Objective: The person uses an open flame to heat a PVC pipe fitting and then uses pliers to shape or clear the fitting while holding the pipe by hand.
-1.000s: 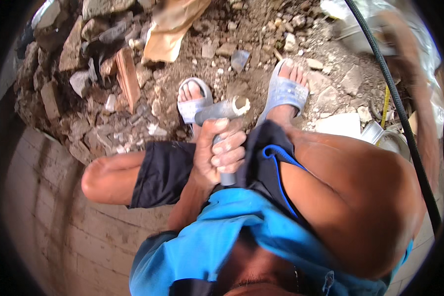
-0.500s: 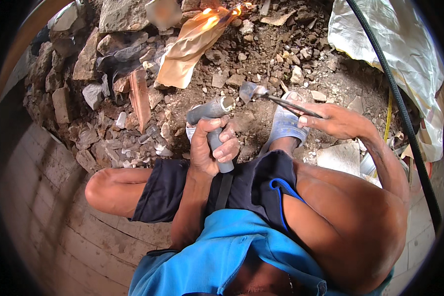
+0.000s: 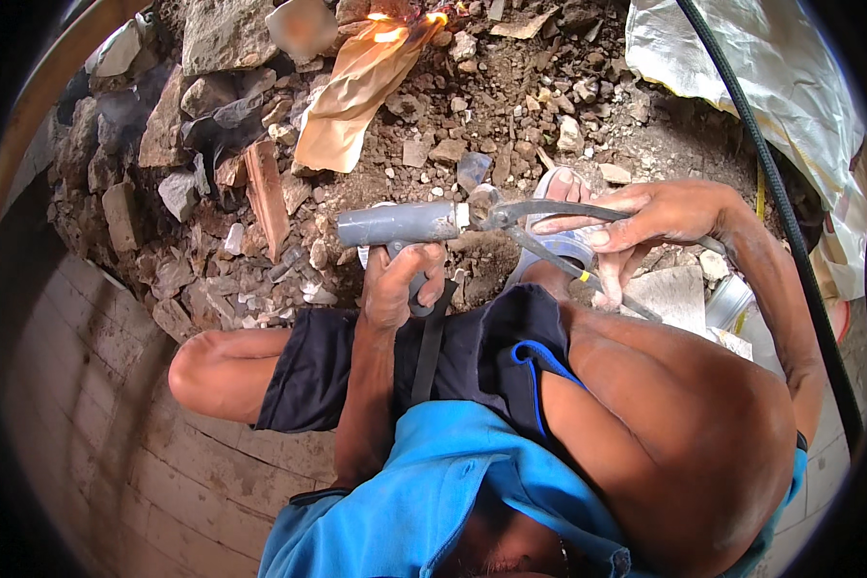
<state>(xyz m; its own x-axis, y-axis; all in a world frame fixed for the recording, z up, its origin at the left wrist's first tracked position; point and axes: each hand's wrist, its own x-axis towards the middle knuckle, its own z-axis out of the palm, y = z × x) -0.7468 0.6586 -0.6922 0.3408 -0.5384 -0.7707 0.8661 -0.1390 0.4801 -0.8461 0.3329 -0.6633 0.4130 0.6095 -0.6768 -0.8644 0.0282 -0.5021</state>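
Note:
My left hand [image 3: 402, 287] is wrapped round the stem of a grey T-shaped pipe fitting [image 3: 390, 224]. The fitting's crosspiece lies level, with its pale end pointing right. At that end are the jaws of dark metal pincers [image 3: 520, 214]; whether they grip the rim or only touch it, I cannot tell. My right hand [image 3: 660, 220] holds the pincers, whose handles are spread apart. The lower handle has a yellow band. Below the tool, my right foot [image 3: 561, 222] wears a blue-grey sandal.
Crumpled brown paper [image 3: 342, 111] burns at its far end among stones and rubble. A reddish splinter of wood [image 3: 267, 200] lies left. On the right are a black cable [image 3: 756, 159], a white sack [image 3: 732, 58] and a metal can [image 3: 729, 302]. Tiled floor [image 3: 96, 371] spans the lower left.
The pipe fitting has turned from tilted to level. The pincers' handles have spread, and their jaws have come to the fitting's pale end. My right hand has shifted its grip.

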